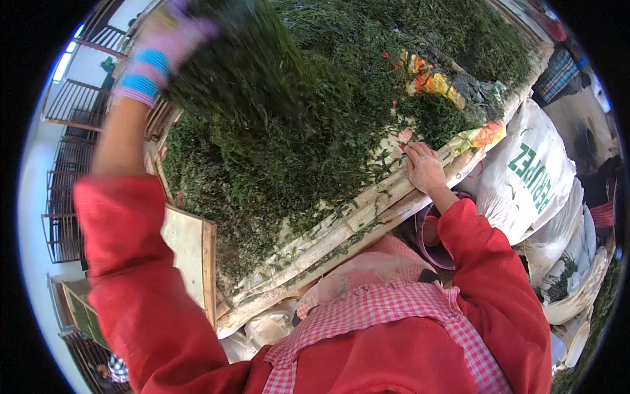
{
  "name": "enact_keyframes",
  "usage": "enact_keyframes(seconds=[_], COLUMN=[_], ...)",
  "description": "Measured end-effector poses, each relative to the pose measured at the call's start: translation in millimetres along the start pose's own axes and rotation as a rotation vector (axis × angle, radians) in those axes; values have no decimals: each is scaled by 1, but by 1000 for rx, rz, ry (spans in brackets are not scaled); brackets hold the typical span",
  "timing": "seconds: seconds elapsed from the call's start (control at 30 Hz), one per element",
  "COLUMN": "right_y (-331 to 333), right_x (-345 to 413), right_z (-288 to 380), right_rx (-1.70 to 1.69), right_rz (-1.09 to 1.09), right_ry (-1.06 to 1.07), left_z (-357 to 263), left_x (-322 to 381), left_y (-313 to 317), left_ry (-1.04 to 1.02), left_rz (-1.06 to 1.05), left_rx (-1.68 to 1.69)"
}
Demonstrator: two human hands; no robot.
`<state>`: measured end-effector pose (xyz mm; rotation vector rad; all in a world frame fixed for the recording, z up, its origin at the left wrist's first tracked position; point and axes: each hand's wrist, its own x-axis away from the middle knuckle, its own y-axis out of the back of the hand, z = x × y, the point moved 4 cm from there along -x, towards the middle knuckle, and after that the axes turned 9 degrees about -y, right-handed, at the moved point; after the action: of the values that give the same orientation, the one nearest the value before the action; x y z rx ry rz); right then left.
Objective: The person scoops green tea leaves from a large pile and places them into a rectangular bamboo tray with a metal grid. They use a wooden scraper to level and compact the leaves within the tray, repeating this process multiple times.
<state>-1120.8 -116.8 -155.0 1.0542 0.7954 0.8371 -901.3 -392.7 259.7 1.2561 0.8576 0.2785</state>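
Note:
My left hand (172, 42), in a purple-and-blue striped knit glove, is raised at the upper left and blurred by motion. Beside it streaks a mass of dark green leafy plant matter (275, 113); the blur hides whether the fingers grip any of it. Bare, my right hand (424, 166) rests at the near edge of the table, by the padded white rim (364, 216). A small red bit (403, 147) shows at its fingertips, and I cannot tell whether they pinch it. Loose leaves lie scattered along the rim.
A printed white sack (529, 172) and a purple bucket (435, 246) stand to my right. Colourful crumpled wrapping (430, 81) lies among the greens. A wooden-edged board (189, 261) stands upright at the left, before slatted racks (74, 152). Part of another person (117, 368) shows at lower left.

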Motion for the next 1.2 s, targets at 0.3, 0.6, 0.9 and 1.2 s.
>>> enact_keyframes(seconds=[0.3, 0.6, 0.9, 1.2], right_y=[0, 6, 10, 29], right_x=[8, 18, 16, -5], right_z=[4, 14, 15, 20], right_rx=[-11, -70, -118, -113], right_rz=[-55, -118, -143, 189], right_ry=[21, 4, 5, -72], left_z=[11, 95, 82, 20], left_x=[-14, 97, 126, 57], left_y=[34, -210, -167, 20], left_ry=[-140, 385, 448, -71], left_rz=[3, 389, 270, 33], left_rx=[-148, 367, 402, -193])
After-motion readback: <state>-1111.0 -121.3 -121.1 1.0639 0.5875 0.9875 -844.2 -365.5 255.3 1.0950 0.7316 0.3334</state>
